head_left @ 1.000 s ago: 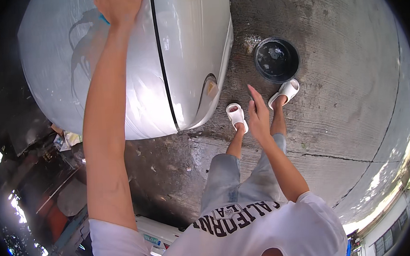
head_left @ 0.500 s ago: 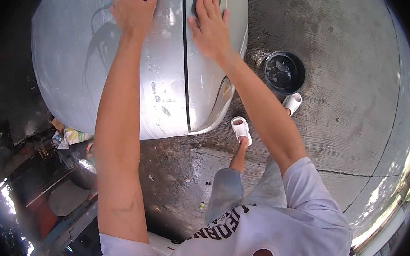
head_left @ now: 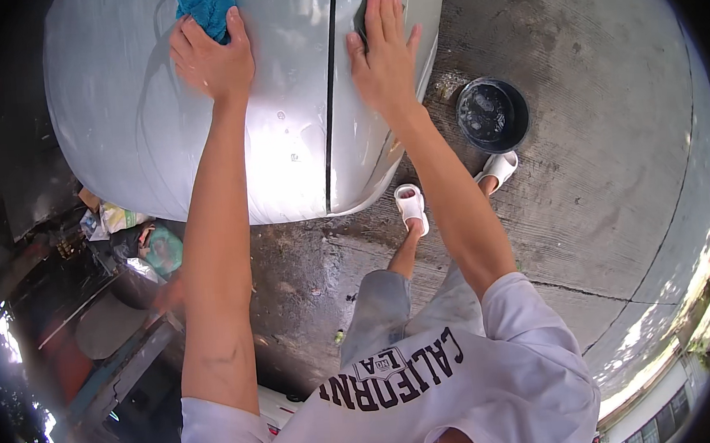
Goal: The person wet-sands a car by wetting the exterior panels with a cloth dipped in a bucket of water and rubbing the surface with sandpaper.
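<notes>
Left hand (head_left: 216,62) grasping bunched turquoise cloth (head_left: 207,14), upper left; right hand (head_left: 385,63) flat, unclenched over thin dark-grey pad (head_left: 362,19), upper centre; press evenly along curved silver-white car panel (head_left: 285,169).

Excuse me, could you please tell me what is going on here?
The person's left hand holds a blue cloth against a pale vehicle body. Across its dark seam, the right hand lies flat over a dark pad. A dark bucket stands on the concrete near the right sandal.
</notes>
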Motion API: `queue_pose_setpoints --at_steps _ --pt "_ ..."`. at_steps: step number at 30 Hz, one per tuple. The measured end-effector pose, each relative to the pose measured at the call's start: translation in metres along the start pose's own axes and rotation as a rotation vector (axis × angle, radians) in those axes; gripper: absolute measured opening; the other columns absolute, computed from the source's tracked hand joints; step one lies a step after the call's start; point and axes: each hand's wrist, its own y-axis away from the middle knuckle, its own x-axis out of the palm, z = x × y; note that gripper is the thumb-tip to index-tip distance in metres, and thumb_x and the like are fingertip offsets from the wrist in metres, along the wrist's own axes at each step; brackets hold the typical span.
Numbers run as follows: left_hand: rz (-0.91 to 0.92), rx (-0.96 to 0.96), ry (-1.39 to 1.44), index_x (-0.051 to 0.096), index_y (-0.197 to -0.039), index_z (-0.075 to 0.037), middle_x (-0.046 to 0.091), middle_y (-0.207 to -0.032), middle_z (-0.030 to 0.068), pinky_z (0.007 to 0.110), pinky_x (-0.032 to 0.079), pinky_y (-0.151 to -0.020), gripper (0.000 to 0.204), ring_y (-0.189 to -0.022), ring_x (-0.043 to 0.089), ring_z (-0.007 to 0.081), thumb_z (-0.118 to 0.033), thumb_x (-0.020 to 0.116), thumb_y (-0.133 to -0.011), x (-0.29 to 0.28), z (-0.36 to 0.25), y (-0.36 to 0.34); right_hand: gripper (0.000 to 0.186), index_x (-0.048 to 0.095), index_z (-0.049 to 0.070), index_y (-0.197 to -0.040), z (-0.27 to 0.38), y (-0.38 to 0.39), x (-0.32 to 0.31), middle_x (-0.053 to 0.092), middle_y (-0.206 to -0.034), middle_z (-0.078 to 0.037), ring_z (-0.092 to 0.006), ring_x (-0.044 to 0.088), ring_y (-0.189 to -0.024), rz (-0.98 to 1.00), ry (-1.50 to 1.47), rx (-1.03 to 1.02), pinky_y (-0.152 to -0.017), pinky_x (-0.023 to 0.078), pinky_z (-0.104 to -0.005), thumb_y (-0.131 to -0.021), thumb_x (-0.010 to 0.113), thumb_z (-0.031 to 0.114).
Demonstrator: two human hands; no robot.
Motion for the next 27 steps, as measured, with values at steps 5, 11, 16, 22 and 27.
queue_pose_setpoints --at_steps 5,11,16,22,27 --pt "-0.023 0.026 0.027 0.053 -0.114 -0.003 0.052 -0.122 0.0132 0.048 0.043 -0.088 0.052 -0.109 0.051 0.0346 -0.041 0.071 -0.084 0.016 -0.013 0.01 0.076 0.043 0.006 -0.145 -0.017 0.172 0.042 0.025 -0.16 -0.013 -0.0354 0.014 -0.15 0.262 0.224 -0.159 -0.113 0.009 -0.0692 -0.081 0.071 0.037" --pt "-0.008 0.008 -0.035 0.053 -0.115 -0.003 0.052 -0.122 0.0128 0.048 0.042 -0.089 0.053 -0.111 0.05 0.035 -0.041 0.071 -0.083 0.002 0.004 0.004 0.081 0.031 0.003 -0.15 0.008 -0.006 -0.001 0.025 -0.159 -0.014 -0.0364 0.023 -0.147 -0.041 -0.059 0.062 -0.111 0.013 -0.0701 -0.083 0.069 0.029" --pt "-0.028 0.032 -0.018 0.053 -0.115 -0.003 0.052 -0.122 0.0127 0.049 0.042 -0.089 0.054 -0.111 0.051 0.0349 -0.042 0.07 -0.083 0.005 0.009 0.008 0.072 0.043 0.007 -0.145 0.006 0.123 0.026 0.029 -0.158 -0.011 -0.0337 0.024 -0.147 0.237 0.153 -0.119 -0.113 0.011 -0.0679 -0.085 0.065 0.039" --pt "0.007 0.005 0.001 0.053 -0.116 -0.003 0.052 -0.123 0.0133 0.048 0.043 -0.09 0.054 -0.111 0.05 0.0347 -0.043 0.07 -0.084 -0.006 0.023 0.006 0.082 0.021 0.003 -0.154 0.01 -0.006 0.007 0.021 -0.161 -0.017 -0.038 0.015 -0.149 -0.018 -0.116 0.106 -0.115 0.01 -0.0654 -0.088 0.063 0.029" --pt "-0.026 0.016 0.058 0.052 -0.117 -0.001 0.053 -0.123 0.0153 0.049 0.043 -0.09 0.053 -0.109 0.052 0.0362 -0.04 0.07 -0.085 -0.001 0.006 0.002 0.074 0.026 0.002 -0.152 0.009 -0.05 -0.005 0.02 -0.161 -0.017 -0.0394 0.015 -0.148 -0.069 -0.086 0.038 -0.114 0.015 -0.0659 -0.091 0.06 0.025"
